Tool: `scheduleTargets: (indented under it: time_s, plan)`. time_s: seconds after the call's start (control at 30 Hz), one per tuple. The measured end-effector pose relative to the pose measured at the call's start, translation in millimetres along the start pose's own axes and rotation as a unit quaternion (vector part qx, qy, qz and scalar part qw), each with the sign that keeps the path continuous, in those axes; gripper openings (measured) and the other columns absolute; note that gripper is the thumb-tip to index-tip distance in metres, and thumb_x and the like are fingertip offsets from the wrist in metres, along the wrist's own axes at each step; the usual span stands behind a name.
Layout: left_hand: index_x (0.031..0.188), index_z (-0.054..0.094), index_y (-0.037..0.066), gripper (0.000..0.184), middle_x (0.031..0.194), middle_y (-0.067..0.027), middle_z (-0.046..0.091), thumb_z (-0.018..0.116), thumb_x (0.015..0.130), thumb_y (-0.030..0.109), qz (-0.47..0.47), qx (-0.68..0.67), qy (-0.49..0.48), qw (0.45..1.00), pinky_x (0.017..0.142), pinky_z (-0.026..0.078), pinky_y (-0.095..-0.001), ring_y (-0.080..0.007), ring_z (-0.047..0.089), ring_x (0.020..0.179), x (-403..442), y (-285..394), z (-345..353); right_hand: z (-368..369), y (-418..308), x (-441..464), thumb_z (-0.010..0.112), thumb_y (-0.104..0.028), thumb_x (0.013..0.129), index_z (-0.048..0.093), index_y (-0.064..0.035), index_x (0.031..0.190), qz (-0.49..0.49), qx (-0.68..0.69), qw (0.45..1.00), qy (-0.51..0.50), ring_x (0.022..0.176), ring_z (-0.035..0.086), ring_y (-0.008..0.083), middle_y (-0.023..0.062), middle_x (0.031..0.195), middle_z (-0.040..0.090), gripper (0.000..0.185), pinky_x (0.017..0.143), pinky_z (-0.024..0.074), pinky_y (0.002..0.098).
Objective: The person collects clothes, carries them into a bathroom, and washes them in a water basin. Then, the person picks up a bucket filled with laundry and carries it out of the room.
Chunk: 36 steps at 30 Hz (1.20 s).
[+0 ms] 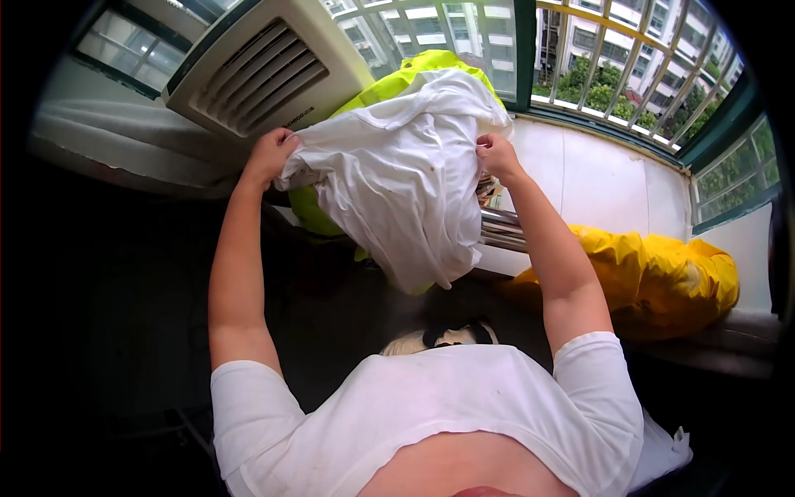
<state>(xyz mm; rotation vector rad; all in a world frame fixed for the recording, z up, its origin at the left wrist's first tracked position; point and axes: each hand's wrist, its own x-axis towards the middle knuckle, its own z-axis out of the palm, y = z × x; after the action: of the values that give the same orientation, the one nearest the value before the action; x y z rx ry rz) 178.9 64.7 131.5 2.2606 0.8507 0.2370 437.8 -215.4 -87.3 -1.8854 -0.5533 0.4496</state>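
Note:
Stretched between my two hands is a white cloth garment (397, 174), creased and hanging down in folds. My left hand (272, 156) pinches its left edge, close to the air conditioner. On the opposite side, my right hand (497, 157) has its fingers closed on the garment's right edge. Behind and beneath the white cloth, a bright yellow-green fabric piece (443, 60) shows at the top and at the lower left. Most of that yellow-green piece is hidden by the garment.
A standing air conditioner (265, 70) is at the upper left. Barred windows (629, 66) run along the back above a white tiled sill (600, 170). Metal rails (503, 228) lie below the sill. A bulky yellow cover (654, 277) sits at the right. A grey curtain (132, 145) hangs at the left.

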Motion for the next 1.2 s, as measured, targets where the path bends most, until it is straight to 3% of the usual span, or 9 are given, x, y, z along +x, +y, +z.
scheduleTargets:
  time_s: [0.2, 0.3, 0.43, 0.57, 0.67, 0.8, 0.93, 1.07, 1.2]
  plan:
    - [0.090, 0.057, 0.000, 0.016, 0.078, -0.0016, 0.057, 0.052, 0.086, 0.015, 0.033, -0.042, 0.021, 0.998, 0.066, 0.040, -0.0230, -0.0089, 0.050, 0.071, -1, -2, 1, -4, -11, -10, 0.057, -0.016, 0.077, 0.062, -0.0018, 0.084, 0.055, 0.080, 0.995, -0.030, 0.072, 0.058, 0.0226, 0.0127, 0.078, 0.063, 0.016, 0.066, 0.0454, 0.0307]
    - [0.089, 0.057, 0.001, 0.015, 0.076, -0.0004, 0.056, 0.051, 0.087, 0.015, 0.053, -0.063, 0.052, 0.995, 0.065, 0.040, -0.0222, -0.0082, 0.049, 0.069, 0, -1, -2, -8, -6, -7, 0.055, -0.010, 0.081, 0.059, -0.0001, 0.086, 0.014, 0.070, 0.997, 0.041, 0.067, 0.052, 0.0135, 0.0048, 0.076, 0.059, 0.012, 0.062, 0.0434, 0.0264]
    - [0.088, 0.057, 0.002, 0.015, 0.075, 0.0011, 0.055, 0.051, 0.087, 0.015, 0.076, -0.058, 0.072, 0.993, 0.064, 0.039, -0.0214, -0.0071, 0.047, 0.068, 6, -4, -7, -28, -10, -7, 0.050, -0.014, 0.086, 0.054, -0.0055, 0.089, 0.063, 0.176, 0.981, 0.056, 0.066, 0.048, 0.0115, 0.0001, 0.075, 0.052, 0.010, 0.061, 0.0437, 0.0266]
    - [0.089, 0.057, 0.003, 0.014, 0.074, 0.0017, 0.054, 0.051, 0.087, 0.015, 0.070, -0.052, 0.080, 0.993, 0.063, 0.039, -0.0212, -0.0067, 0.045, 0.067, 4, 3, -11, -47, -31, -18, 0.047, -0.019, 0.089, 0.051, -0.0078, 0.091, 0.097, 0.239, 0.966, 0.036, 0.076, 0.048, 0.0129, 0.0014, 0.085, 0.050, 0.012, 0.065, 0.0470, 0.0338]
    - [0.089, 0.056, 0.003, 0.014, 0.074, 0.0017, 0.054, 0.051, 0.087, 0.015, 0.065, -0.055, 0.080, 0.993, 0.063, 0.038, -0.0212, -0.0067, 0.045, 0.067, 6, -1, -16, -53, -38, -22, 0.047, -0.016, 0.087, 0.052, -0.0041, 0.091, 0.082, 0.275, 0.956, 0.055, 0.067, 0.050, 0.0131, 0.0045, 0.079, 0.054, 0.014, 0.054, 0.0469, 0.0298]
    - [0.089, 0.057, 0.002, 0.014, 0.074, 0.0017, 0.054, 0.051, 0.087, 0.015, 0.053, -0.093, 0.073, 0.992, 0.063, 0.039, -0.0214, -0.0069, 0.045, 0.068, 3, 3, -20, -66, -46, -25, 0.044, -0.018, 0.089, 0.049, -0.0048, 0.096, 0.076, 0.275, 0.958, 0.037, 0.073, 0.050, 0.0150, 0.0062, 0.084, 0.052, 0.016, 0.060, 0.0499, 0.0331]
    - [0.087, 0.056, 0.002, 0.014, 0.074, 0.0016, 0.053, 0.050, 0.087, 0.016, 0.055, -0.091, 0.065, 0.992, 0.064, 0.039, -0.0217, -0.0072, 0.045, 0.068, -7, 20, -24, -78, -57, -25, 0.044, -0.018, 0.089, 0.048, -0.0048, 0.097, 0.061, 0.268, 0.961, 0.037, 0.073, 0.050, 0.0156, 0.0064, 0.084, 0.051, 0.016, 0.059, 0.0486, 0.0343]
    - [0.085, 0.056, 0.003, 0.015, 0.073, 0.0013, 0.053, 0.050, 0.088, 0.016, 0.049, -0.103, 0.051, 0.992, 0.063, 0.039, -0.0220, -0.0076, 0.045, 0.067, -14, 28, -28, -89, -53, -12, 0.045, -0.018, 0.088, 0.051, -0.0020, 0.096, 0.015, 0.220, 0.974, 0.061, 0.074, 0.048, 0.0142, 0.0069, 0.085, 0.053, 0.019, 0.066, 0.0447, 0.0287]
    - [0.085, 0.054, 0.003, 0.014, 0.074, 0.0008, 0.053, 0.049, 0.088, 0.016, 0.017, -0.159, 0.045, 0.986, 0.063, 0.040, -0.0229, -0.0087, 0.047, 0.067, -22, 39, -27, -97, -76, -25, 0.045, -0.018, 0.088, 0.051, -0.0003, 0.096, 0.025, 0.264, 0.961, 0.074, 0.075, 0.048, 0.0135, 0.0071, 0.085, 0.053, 0.021, 0.068, 0.0428, 0.0264]
